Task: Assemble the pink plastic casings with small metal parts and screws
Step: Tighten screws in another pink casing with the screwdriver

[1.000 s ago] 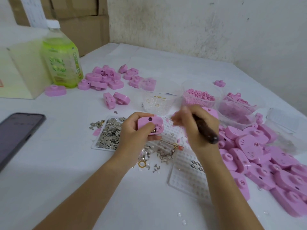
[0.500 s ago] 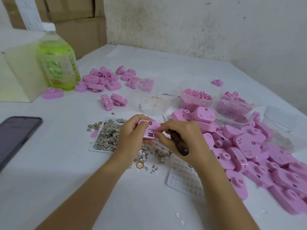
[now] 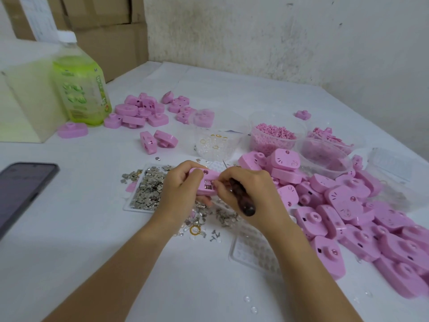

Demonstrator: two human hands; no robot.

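Head view. Casing [image 3: 205, 181]: gripped in the curled left hand [image 3: 178, 194], just right of the tray [image 3: 126, 206] of metal parts, long axis lying left-right. Right hand [image 3: 253, 194]: fingers [image 3: 220, 184] pinched at the casing's open slot, screwdriver [image 3: 242, 202] clasped in the palm; judged nearer for seating a part.

Pink casings [image 3: 284, 159]: smooth plastic, semi-gloss. Metal parts [image 3: 148, 189]: silvery, shiny. Tubs [image 3: 325, 156]: clear plastic. Screwdriver handle [image 3: 243, 202]: dark, glossy. Worktop [image 3: 81, 228] cover: white, matt surf. Wall [image 3: 255, 31]: rough plaster, stained.
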